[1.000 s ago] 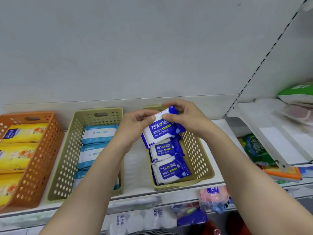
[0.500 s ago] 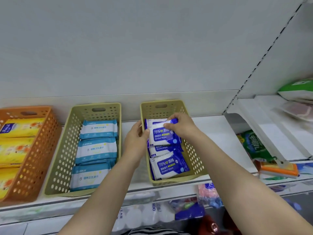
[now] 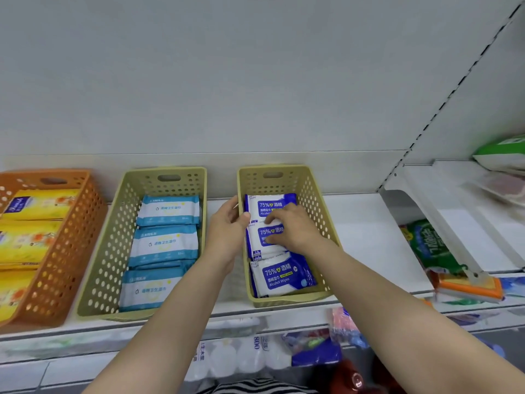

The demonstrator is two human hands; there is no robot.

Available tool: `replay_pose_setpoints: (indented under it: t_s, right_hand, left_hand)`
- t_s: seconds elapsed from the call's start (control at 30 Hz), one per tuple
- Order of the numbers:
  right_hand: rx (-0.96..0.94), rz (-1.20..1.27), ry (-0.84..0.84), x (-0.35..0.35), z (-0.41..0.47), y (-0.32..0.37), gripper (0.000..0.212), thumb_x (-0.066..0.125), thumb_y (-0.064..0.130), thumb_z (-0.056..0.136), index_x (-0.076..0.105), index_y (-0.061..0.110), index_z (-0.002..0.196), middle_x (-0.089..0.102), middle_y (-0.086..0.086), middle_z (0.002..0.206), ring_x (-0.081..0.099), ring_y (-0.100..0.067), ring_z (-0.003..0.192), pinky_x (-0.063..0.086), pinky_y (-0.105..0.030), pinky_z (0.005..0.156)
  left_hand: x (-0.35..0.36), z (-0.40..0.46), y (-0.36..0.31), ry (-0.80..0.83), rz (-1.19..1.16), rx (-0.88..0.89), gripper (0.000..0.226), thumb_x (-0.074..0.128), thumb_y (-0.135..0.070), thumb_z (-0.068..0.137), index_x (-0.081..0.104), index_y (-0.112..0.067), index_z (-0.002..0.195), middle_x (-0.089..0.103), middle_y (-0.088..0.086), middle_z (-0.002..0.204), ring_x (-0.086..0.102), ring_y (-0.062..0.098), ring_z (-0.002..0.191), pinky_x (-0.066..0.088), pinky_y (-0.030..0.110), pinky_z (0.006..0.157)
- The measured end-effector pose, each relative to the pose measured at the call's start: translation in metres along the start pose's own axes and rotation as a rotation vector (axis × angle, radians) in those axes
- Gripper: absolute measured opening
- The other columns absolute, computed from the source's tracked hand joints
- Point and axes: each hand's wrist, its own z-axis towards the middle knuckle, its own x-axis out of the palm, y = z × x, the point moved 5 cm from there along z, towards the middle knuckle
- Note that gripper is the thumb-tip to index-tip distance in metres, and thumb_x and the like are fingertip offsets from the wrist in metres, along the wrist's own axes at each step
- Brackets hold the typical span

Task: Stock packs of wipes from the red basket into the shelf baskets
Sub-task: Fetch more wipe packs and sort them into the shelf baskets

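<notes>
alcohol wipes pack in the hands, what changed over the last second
The alcohol wipes pack, held up above the right khaki basket a second ago, has gone down into it, to the back of the row. The right hand now presses flat on the packs; the left hand has shifted to the basket's left wall. The middle basket of light blue packs and the orange basket look unchanged.

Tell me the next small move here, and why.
Probably lift both hands out of the right-hand basket. The right hand lies flat on the alcohol wipes packs, which sit in a row inside; the left hand grips the basket's left wall. The packs look settled, so letting go seems due.
</notes>
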Motion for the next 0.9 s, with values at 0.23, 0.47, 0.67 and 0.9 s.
replay_pose_setpoints:
  t_s: [0.23,0.47,0.67,0.9]
  right_hand:
    - [0.108,0.079,0.023,-0.010,-0.014,0.001,0.059,0.085,0.043,0.072,0.053,0.023,0.118,0.051,-0.002,0.124,0.051,-0.020,0.114,0.046,-0.033,0.093]
    - [0.141,-0.036,0.311,0.007,-0.039,0.003,0.038,0.077,0.046,0.081,0.071,0.021,0.109,0.066,0.001,0.120,0.060,-0.016,0.107,0.055,-0.032,0.088]
    - [0.218,0.022,0.256,0.006,-0.041,0.000,0.039,0.078,0.048,0.080,0.071,0.021,0.108,0.067,0.002,0.114,0.061,-0.014,0.101,0.055,-0.031,0.083]
    - [0.062,-0.017,-0.003,0.004,0.003,0.010,0.076,0.042,0.062,0.097,0.009,0.033,0.159,-0.003,-0.004,0.167,-0.008,-0.023,0.153,0.010,-0.045,0.124]
  left_hand:
    - [-0.002,0.001,0.002,0.033,0.013,-0.001,0.034,0.054,-0.005,0.100,0.057,-0.028,0.124,0.069,-0.007,0.111,0.069,-0.001,0.090,0.055,0.017,0.066]
    - [-0.004,0.003,0.001,0.043,-0.004,-0.004,0.032,0.058,-0.007,0.098,0.054,-0.033,0.116,0.066,-0.009,0.107,0.065,0.007,0.100,0.057,0.029,0.075]
    - [-0.006,0.006,0.004,0.042,0.013,-0.010,0.040,0.059,-0.012,0.098,0.053,-0.026,0.134,0.065,0.000,0.121,0.064,0.013,0.109,0.058,0.029,0.074]
    - [-0.006,0.010,0.010,0.040,0.016,-0.016,0.040,0.060,-0.009,0.097,0.056,-0.030,0.131,0.067,-0.002,0.125,0.066,0.014,0.110,0.059,0.042,0.089]
